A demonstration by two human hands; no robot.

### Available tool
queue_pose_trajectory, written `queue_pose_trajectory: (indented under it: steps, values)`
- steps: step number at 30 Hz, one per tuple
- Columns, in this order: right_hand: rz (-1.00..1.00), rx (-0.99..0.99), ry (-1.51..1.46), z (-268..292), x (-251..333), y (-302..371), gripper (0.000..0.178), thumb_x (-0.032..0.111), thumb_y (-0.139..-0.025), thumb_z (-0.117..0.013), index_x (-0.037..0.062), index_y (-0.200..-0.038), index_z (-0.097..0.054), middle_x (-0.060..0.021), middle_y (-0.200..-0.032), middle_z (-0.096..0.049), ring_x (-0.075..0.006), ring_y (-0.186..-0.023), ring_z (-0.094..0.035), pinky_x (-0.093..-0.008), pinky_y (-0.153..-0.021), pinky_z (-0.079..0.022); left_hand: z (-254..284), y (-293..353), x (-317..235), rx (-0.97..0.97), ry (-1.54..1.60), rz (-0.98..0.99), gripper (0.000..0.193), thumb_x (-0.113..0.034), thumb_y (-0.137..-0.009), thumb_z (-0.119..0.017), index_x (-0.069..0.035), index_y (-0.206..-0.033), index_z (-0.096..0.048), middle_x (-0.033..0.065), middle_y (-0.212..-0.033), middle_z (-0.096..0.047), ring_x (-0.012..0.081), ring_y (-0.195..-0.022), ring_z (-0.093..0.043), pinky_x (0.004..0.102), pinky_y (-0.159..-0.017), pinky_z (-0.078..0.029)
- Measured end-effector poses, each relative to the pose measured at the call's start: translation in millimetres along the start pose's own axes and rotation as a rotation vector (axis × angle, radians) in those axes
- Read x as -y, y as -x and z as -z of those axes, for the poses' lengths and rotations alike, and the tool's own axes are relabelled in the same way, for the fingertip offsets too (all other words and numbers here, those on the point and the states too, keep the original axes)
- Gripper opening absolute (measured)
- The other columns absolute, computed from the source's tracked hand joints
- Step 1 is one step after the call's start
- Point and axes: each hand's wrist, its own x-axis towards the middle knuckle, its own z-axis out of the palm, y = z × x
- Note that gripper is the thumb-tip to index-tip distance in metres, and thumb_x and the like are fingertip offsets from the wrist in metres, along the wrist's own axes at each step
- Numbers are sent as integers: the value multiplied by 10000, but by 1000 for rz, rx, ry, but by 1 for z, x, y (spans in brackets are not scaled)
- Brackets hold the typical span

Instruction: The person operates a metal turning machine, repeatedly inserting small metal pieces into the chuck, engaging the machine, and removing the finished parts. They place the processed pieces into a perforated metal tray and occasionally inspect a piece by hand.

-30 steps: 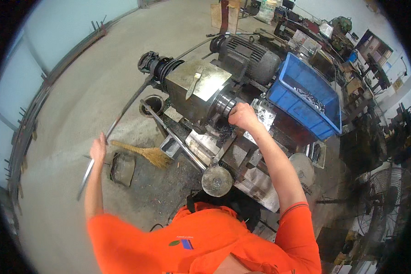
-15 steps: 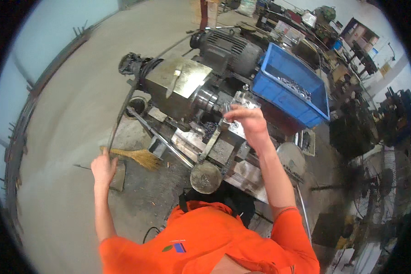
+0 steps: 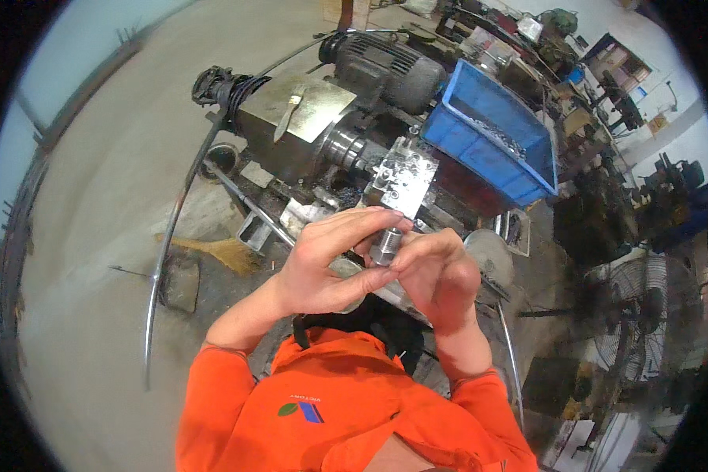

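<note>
L hand [image 3: 330, 256] and R hand [image 3: 444, 279] are together in front of the person's chest, w/ a small metal fitting [image 3: 386, 247] b/w them. The metal fitting is silver, w/ a threaded part & a wider flat-sided part nearer to the body; it is a little tilted. L hand grasps it b/w thumb and fingers: the thumb is at its lower end, the index finger passes along its upper end. R hand is closed on it also, w/ fingertips at its right side; the other R fingers are bent & partly hidden, so I can't tell exactly how they lie.

Just beyond the hands is a lathe: the bright tool block [image 3: 407, 175], then the round spindle [image 3: 344, 148] to the left of it. A brush [image 3: 288, 118] lies on top of the headstock [image 3: 315, 101]. Behind stands a dark ribbed motor [image 3: 389, 69]. The blue crate [image 3: 473, 159], to the right of the motor, contains many small metal pcs [image 3: 497, 135].

On the left, a long bar [image 3: 152, 322] slopes down toward the floor, & a straw broom [image 3: 222, 253] lies near it. A fan [image 3: 633, 315] stands at far right.
</note>
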Motion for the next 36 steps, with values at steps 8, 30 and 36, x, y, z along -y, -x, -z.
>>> queue_pose_trajectory:
  steps: [8,30,36]
  values:
    - [-63,28,-30,-16,-10,-10,418,4,-638,-517,-160,-1019,-572,-224,-1037,-591,-293,-1009,-564,-399,-923,-425,12,14,-19,-154,83,173,435,-69,-721,-723,11,-1116,-560,128,-1021,-643,196,-907,-626,287,-703,-484]
    - [73,56,148,-46,-8,-21,393,-107,-633,-480,-139,-1009,-592,-205,-1110,-539,-297,-1078,-512,-400,-951,-377,14,21,-13,-316,342,101,462,-41,-707,-715,32,-1132,-550,199,-1071,-607,275,-1004,-596,367,-874,-466]
    - [81,42,126,-47,-7,-19,393,-101,-619,-499,-141,-998,-594,-203,-1100,-544,-297,-1076,-512,-395,-948,-379,9,19,-15,-320,378,122,487,-99,-718,-734,37,-1144,-541,191,-1078,-603,260,-1012,-589,359,-877,-461]
